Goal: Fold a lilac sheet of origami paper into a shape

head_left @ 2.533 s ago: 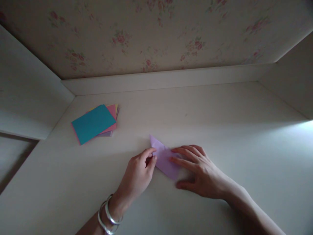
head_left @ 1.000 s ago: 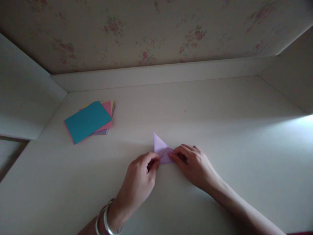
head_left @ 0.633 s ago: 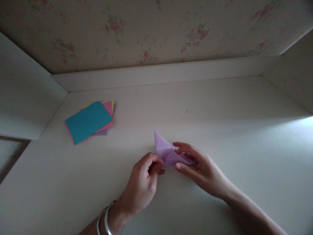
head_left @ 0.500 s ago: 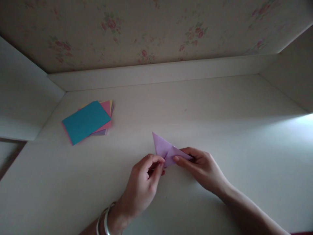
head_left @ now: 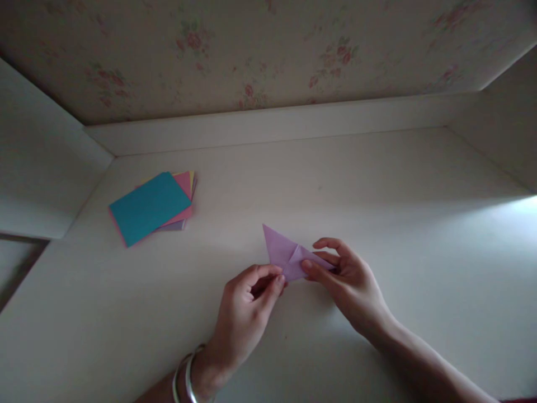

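Note:
A folded sheet of lilac paper (head_left: 280, 247) is held between my two hands, with one sharp point up to the left and another to the right. My left hand (head_left: 247, 313) pinches its lower corner between thumb and index finger. On the right side, my right hand (head_left: 350, 280) grips the paper with the thumb on top and fingers behind, its index finger lifted off the edge. A crease runs slantwise near the paper's middle. The fingertips behind the paper are hidden.
A stack of coloured paper (head_left: 151, 208), blue on top with pink, yellow and purple below, lies at the left of the white table (head_left: 377, 184). A white panel (head_left: 42, 151) rises at the left. Behind stands a wall with flowered wallpaper (head_left: 268, 50).
My right index finger has lifted away from the paper's upper edge. The right thumb has shifted slightly right and up, and the paper's fold lies a little flatter.

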{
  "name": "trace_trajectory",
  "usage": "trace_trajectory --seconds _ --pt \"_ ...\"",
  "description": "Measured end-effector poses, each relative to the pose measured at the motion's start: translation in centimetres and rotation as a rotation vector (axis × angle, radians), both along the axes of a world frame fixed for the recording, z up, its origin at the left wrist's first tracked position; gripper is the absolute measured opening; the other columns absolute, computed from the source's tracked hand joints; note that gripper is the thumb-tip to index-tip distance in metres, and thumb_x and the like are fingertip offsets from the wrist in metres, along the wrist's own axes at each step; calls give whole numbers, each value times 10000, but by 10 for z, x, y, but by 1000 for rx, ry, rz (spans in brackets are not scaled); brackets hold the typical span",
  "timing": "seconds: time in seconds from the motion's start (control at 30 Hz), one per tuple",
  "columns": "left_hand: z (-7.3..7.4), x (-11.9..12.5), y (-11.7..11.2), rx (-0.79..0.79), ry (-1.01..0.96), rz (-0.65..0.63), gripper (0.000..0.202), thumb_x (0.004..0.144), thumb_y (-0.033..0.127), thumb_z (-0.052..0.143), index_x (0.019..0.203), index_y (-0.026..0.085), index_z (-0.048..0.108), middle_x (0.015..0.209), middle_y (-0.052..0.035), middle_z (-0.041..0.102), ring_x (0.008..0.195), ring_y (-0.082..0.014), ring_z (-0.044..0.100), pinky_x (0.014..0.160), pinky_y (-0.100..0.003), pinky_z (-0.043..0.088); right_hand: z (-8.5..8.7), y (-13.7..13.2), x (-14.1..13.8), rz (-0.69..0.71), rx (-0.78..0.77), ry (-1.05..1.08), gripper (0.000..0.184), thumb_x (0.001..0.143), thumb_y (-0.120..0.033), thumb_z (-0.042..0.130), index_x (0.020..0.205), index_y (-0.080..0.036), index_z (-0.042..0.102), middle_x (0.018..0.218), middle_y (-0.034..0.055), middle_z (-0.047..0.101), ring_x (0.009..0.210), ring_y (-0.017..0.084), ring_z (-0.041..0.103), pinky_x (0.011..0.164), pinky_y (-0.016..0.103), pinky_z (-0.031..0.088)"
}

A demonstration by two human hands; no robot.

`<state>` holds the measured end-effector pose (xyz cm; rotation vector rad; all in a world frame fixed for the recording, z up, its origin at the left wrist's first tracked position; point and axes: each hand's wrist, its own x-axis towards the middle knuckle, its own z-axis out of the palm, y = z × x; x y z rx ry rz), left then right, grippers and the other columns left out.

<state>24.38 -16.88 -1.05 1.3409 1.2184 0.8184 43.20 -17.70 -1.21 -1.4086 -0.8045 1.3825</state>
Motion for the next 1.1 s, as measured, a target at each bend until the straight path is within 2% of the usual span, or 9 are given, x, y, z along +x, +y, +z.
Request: trace_trajectory --seconds 0.27,0.43,0.5,0.57,0.63,0.8,0.9,1.03,1.1 --pt "2 1 -1 24 -4 51 122 867 308 727 921 198 735 805 -9 746 703 -127 700 653 -169 555 7 -2 -2 -17 29 -42 528 768 -382 807 1182 -224 521 869 41 786 713 157 731 644 221 562" --pt "3 3 -1 -36 -94 107 145 856 301 739 859 173 673 743 -5 711 667 -121 678 631 -177 545 6 -5 -6 -1 39 9 499 808 -406 763 1209 -207 541 884 57 787 761 183 750 701 272 619" --pt "4 4 0 -99 -168 158 243 842 300 755 1007 173 629 782 -7 718 679 -127 683 653 -195 552 5 -7 -8 -9 51 32 461 830 -415 739 1198 -203 560 923 68 786 808 196 753 740 305 635" --pt "4 5 2 -160 -220 196 489 828 293 772 1241 182 534 813 -3 722 704 -133 689 688 -215 558 4 -8 -8 -14 62 18 433 847 -409 723 1200 -204 575 958 72 783 841 201 753 769 323 641" --pt "4 5 4 -215 -239 168 606 838 306 763 1357 179 477 834 -13 728 746 -142 693 725 -231 558 4 -9 -8 -8 69 -30 418 862 -402 710 1214 -212 589 970 68 782 851 205 753 784 336 643" --pt "5 2 5 -294 -196 -14 292 872 397 720 1013 141 733 873 -76 752 801 -177 702 727 -246 568 3 -11 -5 63 66 -152 381 885 -401 680 1219 -227 620 962 60 780 802 211 760 763 350 641" --pt "7 2 5 -313 -193 28 268 866 409 726 939 153 759 821 -68 762 765 -172 712 698 -230 572 4 -10 -7 69 77 -41 460 844 -385 732 1244 -235 562 946 56 778 814 197 753 748 313 623" --pt "8 4 5 -327 -224 83 262 830 419 763 855 158 760 768 -46 756 717 -149 700 657 -199 560 10 -5 -13 87 4 151 671 693 -348 861 1256 -247 510 876 26 772 739 175 731 660 256 584" --pt "7 5 4 -320 -228 108 275 818 431 771 819 156 750 741 -37 748 674 -137 683 631 -193 552 13 -2 -18 143 -34 192 553 696 -367 852 1172 -235 602 844 15 768 741 178 728 667 252 571"
